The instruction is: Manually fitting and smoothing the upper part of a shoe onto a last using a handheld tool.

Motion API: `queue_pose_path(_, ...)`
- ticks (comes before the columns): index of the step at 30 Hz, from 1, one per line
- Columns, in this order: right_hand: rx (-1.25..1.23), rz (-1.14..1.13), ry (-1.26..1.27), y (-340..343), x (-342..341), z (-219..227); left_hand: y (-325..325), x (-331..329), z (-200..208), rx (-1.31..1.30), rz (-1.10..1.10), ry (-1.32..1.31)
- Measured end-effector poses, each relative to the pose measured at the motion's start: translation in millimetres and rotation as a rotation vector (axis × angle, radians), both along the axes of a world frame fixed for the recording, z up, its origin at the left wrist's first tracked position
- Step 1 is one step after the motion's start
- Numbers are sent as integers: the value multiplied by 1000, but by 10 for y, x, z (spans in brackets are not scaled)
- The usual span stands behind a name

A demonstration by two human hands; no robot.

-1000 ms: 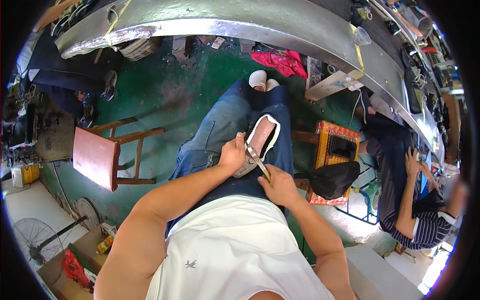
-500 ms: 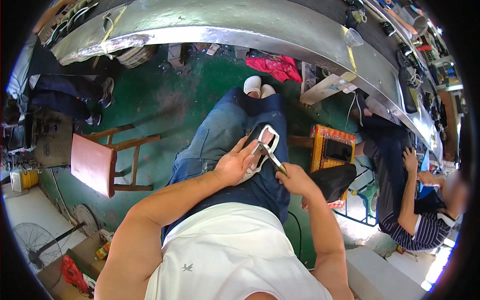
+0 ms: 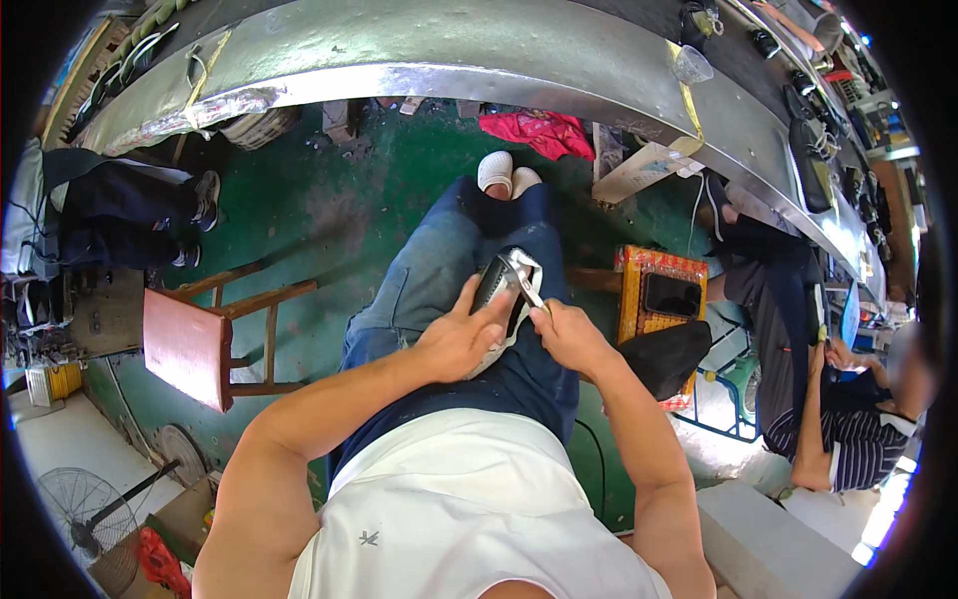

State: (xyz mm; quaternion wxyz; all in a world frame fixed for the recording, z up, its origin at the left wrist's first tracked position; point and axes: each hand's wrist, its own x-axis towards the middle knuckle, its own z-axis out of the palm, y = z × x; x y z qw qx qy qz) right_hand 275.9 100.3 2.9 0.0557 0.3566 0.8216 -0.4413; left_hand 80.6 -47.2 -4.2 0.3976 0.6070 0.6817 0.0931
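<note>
A half-made shoe (image 3: 487,285), with a dark upper, a pale underside and a white ragged edge, lies on my lap between my thighs. My left hand (image 3: 461,337) holds it from the left, fingers reaching across its underside. In my right hand (image 3: 571,337) are metal pincers (image 3: 531,293), gripped by the handles. Their curved head sits over the far part of the shoe, close to my left fingertips. Whether the jaws bite on the edge I cannot tell.
Ahead runs a long metal bench (image 3: 419,75). A wooden stool (image 3: 190,344) stands left, near a fan (image 3: 90,514). At right, an orange box (image 3: 634,299) bears a phone (image 3: 671,297) and a black cloth (image 3: 667,359). Another person (image 3: 848,439) sits far right.
The pincers' head has swung up and left over the shoe, and my right hand has come nearer to it. The shoe has tilted, showing more of its dark side.
</note>
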Motion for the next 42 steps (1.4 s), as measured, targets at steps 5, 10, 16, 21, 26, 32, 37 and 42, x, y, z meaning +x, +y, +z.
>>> queue_pose_path(5, -286, -120, 123, -277, 62, 169, -288, 52, -291, 88, 532, -341)
queue_pose_path(10, -340, -41, -143, -438, 8, 255, -301, -66, -314, 18, 500, -418)
queue_pose_path(16, -168, 29, -90, -661, 122, 156, -303, -116, -174, -80, 397, -390)
queue_pose_path(21, -119, -6, 64, -746, 201, 214, -206, -68, 137, -189, 238, -313)
queue_pose_path(26, -244, -244, 192, -678, 475, 157, 1, -195, 395, -173, 86, -22)
queue_pose_path(32, -368, -519, 301, -735, 849, -29, 228, -447, 1162, 575, -37, 32)
queue_pose_path(37, -331, -514, 194, -733, 941, 12, 555, -447, 1225, 423, 107, -758)
queue_pose_path(42, -196, -399, 109, -720, 866, 361, 991, -396, 551, 78, 314, -667)
